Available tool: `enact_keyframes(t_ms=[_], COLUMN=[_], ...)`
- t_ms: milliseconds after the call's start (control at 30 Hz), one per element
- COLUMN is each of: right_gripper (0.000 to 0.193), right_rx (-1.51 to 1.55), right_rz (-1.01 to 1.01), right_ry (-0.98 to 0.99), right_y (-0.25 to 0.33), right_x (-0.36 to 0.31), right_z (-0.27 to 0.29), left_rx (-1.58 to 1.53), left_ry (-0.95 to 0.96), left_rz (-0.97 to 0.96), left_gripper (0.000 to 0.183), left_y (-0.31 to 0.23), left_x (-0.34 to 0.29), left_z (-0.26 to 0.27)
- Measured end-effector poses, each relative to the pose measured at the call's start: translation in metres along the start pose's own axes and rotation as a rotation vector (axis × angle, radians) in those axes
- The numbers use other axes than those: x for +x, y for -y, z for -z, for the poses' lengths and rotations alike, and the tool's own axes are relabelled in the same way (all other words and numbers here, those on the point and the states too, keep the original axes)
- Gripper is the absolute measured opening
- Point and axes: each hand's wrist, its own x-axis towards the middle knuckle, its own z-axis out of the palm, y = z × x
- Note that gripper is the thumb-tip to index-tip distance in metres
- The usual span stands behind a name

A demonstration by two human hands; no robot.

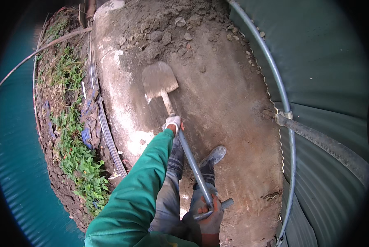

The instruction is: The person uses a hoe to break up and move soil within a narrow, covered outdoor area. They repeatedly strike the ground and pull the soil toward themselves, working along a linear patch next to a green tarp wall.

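Note:
A shovel [194,164] with a flat, dirt-covered blade and a grey metal shaft slants across the middle, its blade resting at the edge of the loose soil [159,41]. My left hand [174,122], in a whitish glove below a green sleeve, is closed around the lower shaft near the blade socket. Close to my body, my right hand [211,218], in a dirty grey glove, grips the T-shaped handle at the top end. The blade carries no visible heap of soil.
My boots [213,155] stand on packed brown ground [238,123]. Green corrugated sheeting [328,49] with a curved pipe [271,57] and a thicker pole [324,142] runs along the right. At left lie long thin rods [104,119], green plants [83,168] and a teal sheet wall [11,131].

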Motion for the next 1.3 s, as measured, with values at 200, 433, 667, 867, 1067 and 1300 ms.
enact_keyframes(t_ms=[200, 433, 667, 867, 1067, 1300], right_gripper=[0.042, 0.046, 0.045, 0.044, 0.036, 0.037], right_rx=[-0.443, -0.351, -0.292, -0.275, -0.785, -0.207], right_rz=[0.242, -0.008, -0.046, 0.028, 0.934, 0.347], right_ry=[-0.221, -0.384, -0.448, -0.480, -0.255, -0.350], right_y=[0.041, 0.046, 0.069, 0.114, 0.082, 0.052], right_x=[-0.069, -0.111, -0.101, -0.068, 0.102, 0.308], right_z=[0.099, 0.173, 0.095, -0.075, -0.315, -0.284], left_rx=[-0.236, -0.093, -0.060, -0.136, 0.074, -0.048], left_ry=[0.170, 0.348, 0.490, 0.381, 0.229, 0.129], left_rz=[0.334, 0.392, 0.508, 0.475, 0.201, 0.139], left_gripper=[0.026, 0.020, 0.017, 0.015, 0.024, 0.019], left_y=[0.114, 0.202, 0.151, 0.000, -0.340, -0.281], left_x=[-0.101, -0.182, -0.151, -0.059, 0.175, 0.295], left_z=[-0.069, -0.173, -0.224, -0.195, -0.114, -0.158])
